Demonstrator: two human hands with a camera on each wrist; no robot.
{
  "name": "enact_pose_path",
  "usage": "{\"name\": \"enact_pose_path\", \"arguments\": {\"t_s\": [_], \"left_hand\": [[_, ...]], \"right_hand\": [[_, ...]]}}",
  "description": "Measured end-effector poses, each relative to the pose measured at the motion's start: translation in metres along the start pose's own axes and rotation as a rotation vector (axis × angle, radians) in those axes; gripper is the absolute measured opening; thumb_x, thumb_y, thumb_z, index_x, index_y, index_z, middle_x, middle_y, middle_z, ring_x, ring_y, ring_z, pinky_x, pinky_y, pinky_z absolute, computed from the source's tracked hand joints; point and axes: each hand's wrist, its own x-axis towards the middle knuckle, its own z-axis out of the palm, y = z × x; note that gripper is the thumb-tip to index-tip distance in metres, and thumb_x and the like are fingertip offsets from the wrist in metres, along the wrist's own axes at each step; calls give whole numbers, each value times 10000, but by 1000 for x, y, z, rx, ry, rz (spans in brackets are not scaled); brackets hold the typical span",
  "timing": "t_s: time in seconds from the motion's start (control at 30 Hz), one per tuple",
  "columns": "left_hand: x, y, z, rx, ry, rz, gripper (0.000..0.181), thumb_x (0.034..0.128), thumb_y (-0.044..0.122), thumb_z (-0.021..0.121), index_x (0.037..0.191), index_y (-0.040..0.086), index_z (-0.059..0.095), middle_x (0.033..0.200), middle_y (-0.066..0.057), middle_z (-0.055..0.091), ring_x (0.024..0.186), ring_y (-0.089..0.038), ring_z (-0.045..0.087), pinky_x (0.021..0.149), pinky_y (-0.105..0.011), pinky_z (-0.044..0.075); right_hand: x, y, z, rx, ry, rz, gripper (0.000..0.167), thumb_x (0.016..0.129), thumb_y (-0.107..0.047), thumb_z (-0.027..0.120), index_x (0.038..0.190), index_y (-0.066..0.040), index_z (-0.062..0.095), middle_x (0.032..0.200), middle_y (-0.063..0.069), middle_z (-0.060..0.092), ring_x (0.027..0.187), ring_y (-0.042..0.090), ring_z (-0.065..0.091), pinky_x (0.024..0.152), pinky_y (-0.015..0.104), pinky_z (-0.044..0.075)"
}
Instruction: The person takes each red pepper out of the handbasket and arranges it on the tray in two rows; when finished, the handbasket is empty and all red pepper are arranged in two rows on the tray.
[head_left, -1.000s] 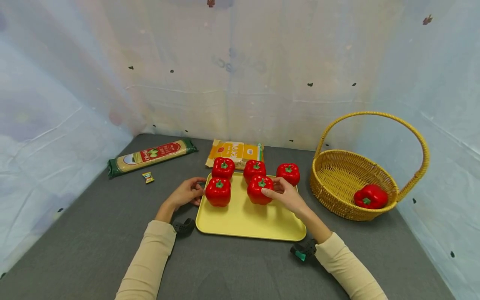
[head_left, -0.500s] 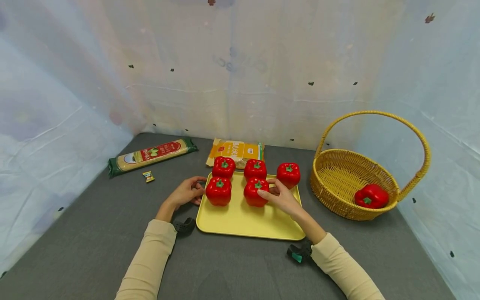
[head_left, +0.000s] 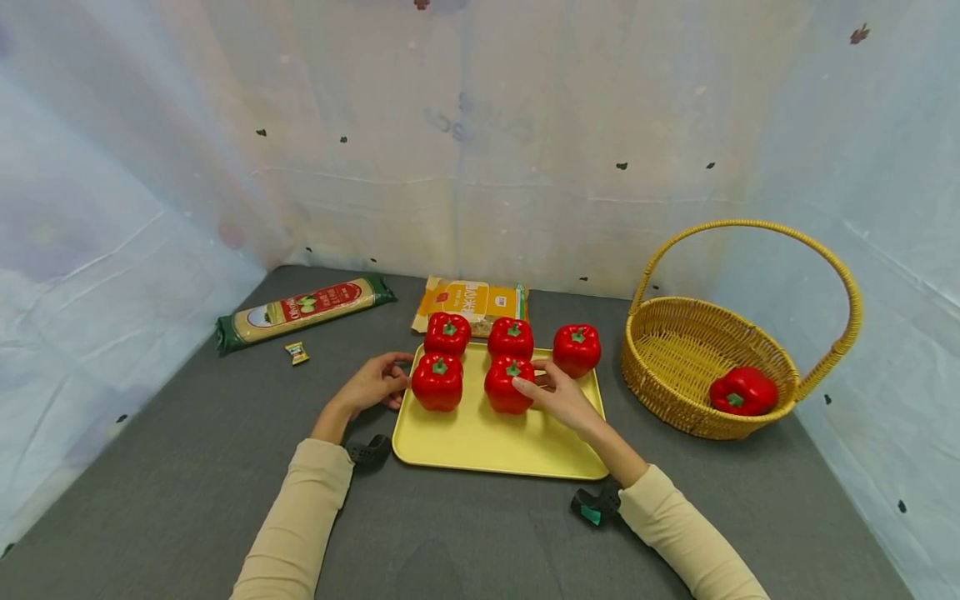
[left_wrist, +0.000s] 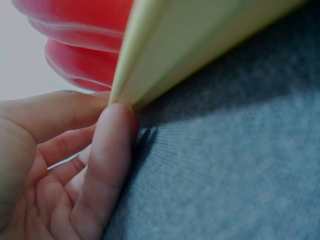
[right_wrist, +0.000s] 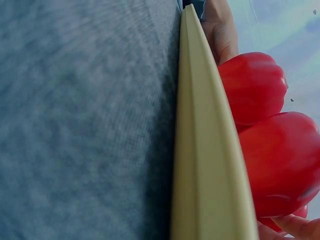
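In the head view a yellow tray [head_left: 487, 446] bears several red bell peppers. My left hand [head_left: 372, 386] pinches the tray's left rim, thumb and finger meeting at its edge in the left wrist view. My right hand [head_left: 566, 400] grips the front right bell pepper [head_left: 507, 387], its thumb on the near side; the far fingers are partly hidden. To its left stands another bell pepper [head_left: 437, 385]. Behind them are a back left bell pepper [head_left: 447, 333] and a back middle bell pepper [head_left: 510, 336]. One more bell pepper [head_left: 577, 348] sits at the tray's back right corner.
On the right stands a yellow wicker basket [head_left: 652, 400] with a tall handle and a red bell pepper [head_left: 742, 392] inside. An orange food packet [head_left: 480, 302] lies behind the tray. Further left are a long green-ended noodle packet [head_left: 303, 312] and a small yellow wrapped packet [head_left: 297, 353].
My right hand has moved the front right bell pepper slightly left and a little down on the tray, closer to the front left one. The left hand stays at the rim.
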Motion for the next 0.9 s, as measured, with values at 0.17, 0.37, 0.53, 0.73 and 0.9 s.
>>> {"name": "enact_pose_path", "arguments": {"t_s": [0.17,0.37,0.53,0.73,0.9], "left_hand": [[-6,9,1,-10,-13,7,479,939,58,538,1372,-39,356,883,-152,552,622,-170,570,577,-298,544],[-18,27,3,-10,-26,12,466,936,41,532,1358,-60,362,886,-166,551,637,-181,577,595,-299,548],[-20,29,3,-16,-25,11,465,934,46,538,1355,-57,368,885,-166,552,636,-179,577,597,-295,547],[-19,27,4,-21,-23,13,470,932,45,541,1358,-54,368,881,-165,553,633,-187,579,597,-302,550],[-19,27,3,-24,-25,18,476,932,42,538,1363,-56,363,885,-166,551,636,-191,581,598,-312,552]], "right_hand": [[7,10,0,16,-8,-2,522,914,-242,600,1329,14,414,1195,214,551,1075,295,550,835,360,516],[18,33,1,59,-2,-12,570,884,-270,638,1338,-13,406,1205,182,555,1072,283,556,815,352,524],[19,38,2,26,11,-10,618,843,-356,676,1328,-73,417,1200,142,560,1078,259,552,833,355,512],[17,37,-4,-66,2,-8,687,794,-421,711,1337,-124,412,1209,123,562,1091,274,549,882,405,479],[12,29,-16,-119,-51,-25,743,784,-425,724,1359,-90,394,1253,157,526,1125,317,528,892,416,477]]}}
